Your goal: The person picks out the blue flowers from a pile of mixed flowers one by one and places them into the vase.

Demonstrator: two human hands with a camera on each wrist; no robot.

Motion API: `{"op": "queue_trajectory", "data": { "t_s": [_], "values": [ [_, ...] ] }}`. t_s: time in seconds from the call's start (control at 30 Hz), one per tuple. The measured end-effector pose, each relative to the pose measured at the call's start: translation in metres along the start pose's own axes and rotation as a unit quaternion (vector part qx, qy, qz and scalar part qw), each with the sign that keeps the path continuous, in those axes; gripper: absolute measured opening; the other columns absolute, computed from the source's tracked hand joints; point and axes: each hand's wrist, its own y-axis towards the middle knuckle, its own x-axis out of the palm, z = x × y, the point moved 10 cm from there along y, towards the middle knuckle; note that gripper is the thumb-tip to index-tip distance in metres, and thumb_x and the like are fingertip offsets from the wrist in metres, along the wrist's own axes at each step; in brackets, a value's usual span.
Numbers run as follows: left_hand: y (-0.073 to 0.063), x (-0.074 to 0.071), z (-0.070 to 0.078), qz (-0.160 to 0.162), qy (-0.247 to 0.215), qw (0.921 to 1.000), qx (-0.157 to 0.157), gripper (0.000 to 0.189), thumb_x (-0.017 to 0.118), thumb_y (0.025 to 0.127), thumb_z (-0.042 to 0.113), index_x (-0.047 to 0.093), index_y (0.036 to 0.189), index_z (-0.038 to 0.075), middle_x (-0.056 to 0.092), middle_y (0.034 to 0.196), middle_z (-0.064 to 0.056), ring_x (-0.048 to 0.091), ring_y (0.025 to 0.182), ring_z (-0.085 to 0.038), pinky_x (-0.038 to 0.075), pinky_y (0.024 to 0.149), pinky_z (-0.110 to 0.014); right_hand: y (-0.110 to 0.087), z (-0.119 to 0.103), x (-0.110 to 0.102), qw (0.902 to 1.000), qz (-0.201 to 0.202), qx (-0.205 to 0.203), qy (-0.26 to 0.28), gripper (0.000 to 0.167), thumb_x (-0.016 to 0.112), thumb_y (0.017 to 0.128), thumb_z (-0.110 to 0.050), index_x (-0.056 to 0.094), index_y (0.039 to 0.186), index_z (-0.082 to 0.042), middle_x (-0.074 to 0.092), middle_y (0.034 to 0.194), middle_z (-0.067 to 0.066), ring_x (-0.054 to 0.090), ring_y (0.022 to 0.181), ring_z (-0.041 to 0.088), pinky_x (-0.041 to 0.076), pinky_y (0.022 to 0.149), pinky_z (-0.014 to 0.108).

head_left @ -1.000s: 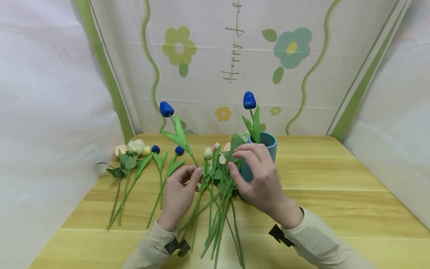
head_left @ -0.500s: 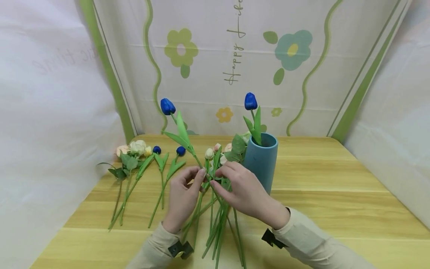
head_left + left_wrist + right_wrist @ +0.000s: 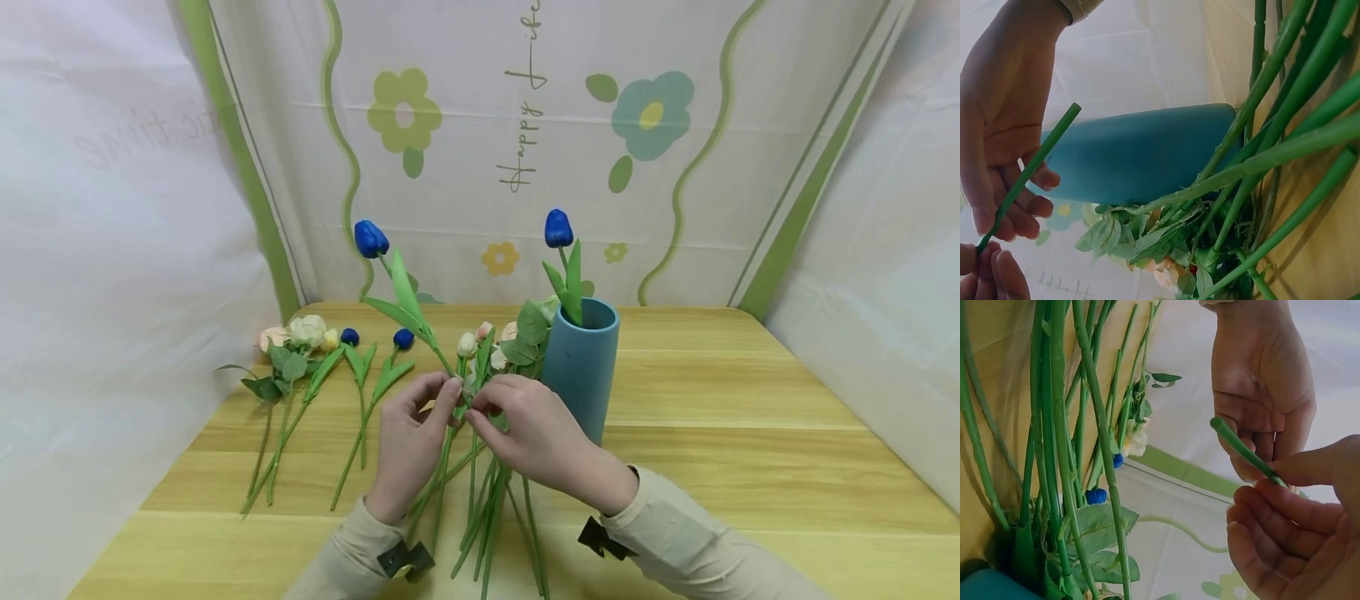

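In the head view my left hand pinches the stem of a blue tulip, whose bloom leans up and to the left. My right hand meets it from the other side and pinches the same stem lower down. The right wrist view shows the stem's cut end sticking out past my right thumb and forefinger. Just right of my hands stands a blue vase, with another blue tulip upright in its mouth. Below my hands lies a bunch of long green stems, partly hidden by them.
On the left of the wooden table lie two blue tulips and a few pale flowers with leaves. More pale blooms and leaves rest against the vase's left side. Fabric walls enclose the back and sides.
My right hand has moved left and down from in front of the vase to the tulip's stem and now pinches it. The left hand keeps its hold, nearly still.
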Motion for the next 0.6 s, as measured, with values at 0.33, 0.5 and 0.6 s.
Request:
{"op": "queue_trajectory", "data": {
  "t_s": [0.33, 0.5, 0.6],
  "values": [
    [0.001, 0.000, 0.001, 0.002, -0.019, 0.9998, 0.006, 0.011, 0.062, 0.098, 0.010, 0.070, 0.097, 0.003, 0.067, 0.086, -0.013, 0.064, 0.076, -0.020, 0.056, 0.062, -0.033, 0.002, 0.000, -0.004, 0.9993, 0.023, 0.023, 0.018, 0.006, 0.074, 0.086, -0.003, 0.070, 0.090, -0.005, 0.064, 0.082, -0.002, 0.060, 0.069, 0.005, 0.050, 0.061, 0.022],
    [0.003, 0.001, 0.004, -0.021, -0.024, 0.9995, 0.009, 0.014, 0.062, 0.098, 0.015, 0.069, 0.099, 0.003, 0.067, 0.090, -0.016, 0.065, 0.082, -0.024, 0.057, 0.065, -0.039, 0.005, -0.002, -0.012, 0.9992, 0.035, 0.011, -0.014, 0.008, 0.075, 0.085, -0.001, 0.069, 0.086, -0.006, 0.061, 0.079, -0.003, 0.056, 0.065, 0.006, 0.048, 0.058, 0.024],
    [0.004, -0.001, 0.001, -0.045, -0.021, 0.9986, -0.017, 0.015, 0.063, 0.098, 0.015, 0.068, 0.104, 0.001, 0.069, 0.096, -0.013, 0.066, 0.088, -0.026, 0.057, 0.069, -0.040, 0.006, -0.003, -0.018, 0.9984, 0.042, -0.001, -0.037, 0.008, 0.074, 0.084, 0.001, 0.069, 0.085, -0.006, 0.060, 0.079, -0.002, 0.055, 0.065, 0.008, 0.048, 0.058, 0.025]
  ]
}}
